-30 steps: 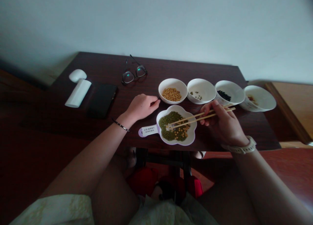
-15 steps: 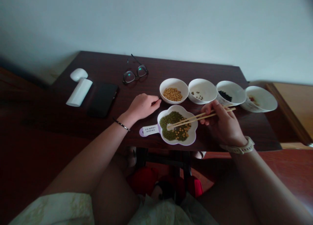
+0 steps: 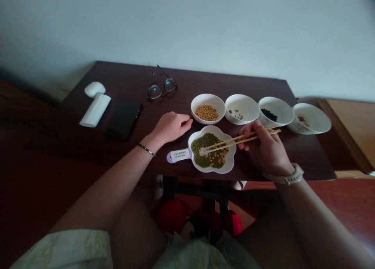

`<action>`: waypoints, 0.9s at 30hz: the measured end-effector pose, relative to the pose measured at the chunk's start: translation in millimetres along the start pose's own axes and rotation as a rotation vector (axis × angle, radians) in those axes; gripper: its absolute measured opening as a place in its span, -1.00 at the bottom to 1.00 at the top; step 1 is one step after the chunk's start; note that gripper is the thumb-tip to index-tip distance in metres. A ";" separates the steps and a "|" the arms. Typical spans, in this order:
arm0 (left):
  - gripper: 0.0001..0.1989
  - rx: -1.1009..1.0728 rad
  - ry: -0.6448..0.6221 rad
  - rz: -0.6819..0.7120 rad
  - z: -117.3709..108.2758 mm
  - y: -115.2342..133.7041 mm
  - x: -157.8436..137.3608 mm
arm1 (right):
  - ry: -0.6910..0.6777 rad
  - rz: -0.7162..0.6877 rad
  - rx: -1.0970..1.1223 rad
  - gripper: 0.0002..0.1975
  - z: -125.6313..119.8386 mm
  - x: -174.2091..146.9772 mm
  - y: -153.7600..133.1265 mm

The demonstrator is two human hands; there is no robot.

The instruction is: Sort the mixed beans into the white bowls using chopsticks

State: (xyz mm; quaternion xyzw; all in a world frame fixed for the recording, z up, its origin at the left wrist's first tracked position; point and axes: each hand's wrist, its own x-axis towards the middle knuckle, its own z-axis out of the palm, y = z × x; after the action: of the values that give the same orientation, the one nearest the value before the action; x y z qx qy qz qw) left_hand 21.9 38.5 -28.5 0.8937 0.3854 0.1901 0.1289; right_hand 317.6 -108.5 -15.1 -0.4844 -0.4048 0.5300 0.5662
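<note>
The white, smooth, flower-shaped dish with a lilac handle (image 3: 229,164) sits on the dark wood-grained table (image 3: 125,78), bearing small round green beans (image 3: 207,138) and yellow beans (image 3: 218,162). Right of the dish, the right hand (image 3: 268,147) is clamped on slim pale wooden chopsticks (image 3: 228,145), their tips among the beans. Beyond the dish's handle, the left hand (image 3: 170,127) lies apart, loosely curled, thumb off forefinger. Round white bowls (image 3: 247,108) line up behind the dish. Since half a second ago, hands and dish have hardly shifted.
</note>
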 end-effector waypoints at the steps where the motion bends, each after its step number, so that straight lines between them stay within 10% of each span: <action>1: -0.55 0.005 0.001 0.003 0.4 -0.4 0.1 | 0.000 -0.003 0.007 -0.56 0.4 -0.1 0.0; 27: -0.55 0.009 0.010 0.015 4.1 -4.1 1.0 | -0.050 0.007 0.026 -0.59 20.3 -1.9 0.0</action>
State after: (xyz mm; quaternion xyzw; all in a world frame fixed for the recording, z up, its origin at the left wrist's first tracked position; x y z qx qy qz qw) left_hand 21.7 41.6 -33.5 0.8961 0.3803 0.1939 0.1215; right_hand 297.6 -108.0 -10.9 -0.4649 -0.4100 0.5492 0.5604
